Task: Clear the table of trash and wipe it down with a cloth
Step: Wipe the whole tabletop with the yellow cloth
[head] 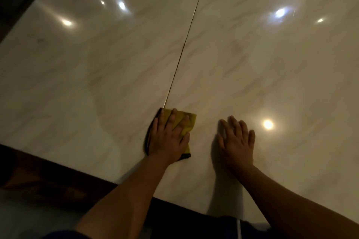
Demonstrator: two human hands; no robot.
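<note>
Pressing flat on a folded yellow cloth (187, 122), the left hand (169, 137) has its fingers straight and spread, near the table's (252, 64) front edge, where a thin dark seam (186, 39) running toward the far edge meets the cloth's far corner; the right hand (238, 141) rests palm-down just beside it, fingers straight, slightly apart, holding nothing, on bare glossy marble

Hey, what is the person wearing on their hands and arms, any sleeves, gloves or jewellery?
The left hand and right hand are bare: no gloves, rings or watch, and no sleeves show up to the frame's edge. Beneath the arms is dark clothing with a thin white stripe.
</note>
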